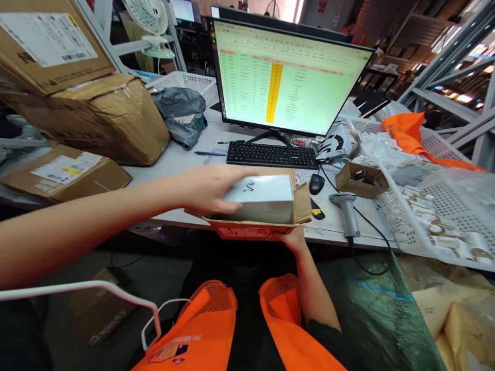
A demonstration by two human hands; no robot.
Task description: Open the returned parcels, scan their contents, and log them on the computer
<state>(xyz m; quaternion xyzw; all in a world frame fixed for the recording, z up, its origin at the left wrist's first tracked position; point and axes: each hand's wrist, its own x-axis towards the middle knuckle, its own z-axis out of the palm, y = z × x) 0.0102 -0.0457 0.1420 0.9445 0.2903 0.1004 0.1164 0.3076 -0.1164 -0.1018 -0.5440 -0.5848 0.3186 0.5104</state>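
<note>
A pale, light-blue box (266, 190) with a small dark mark on top sits partly inside an open cardboard carton (303, 203) at the desk's front edge. My left hand (211, 188) reaches across and grips the pale box at its left end, thumb on the near side and fingers over the far side. From below, my right hand (292, 239) holds the carton near its right corner; most of those fingers are hidden beneath it. The carton's near side carries red print.
Behind the carton stand a keyboard (270, 155) and a monitor (286, 77). A mouse (316, 184), a barcode scanner (347, 214) and a small open box (359, 180) lie to the right, beside white baskets (410, 221). Cardboard boxes (112, 118) and a grey plastic bag (181, 113) occupy the left.
</note>
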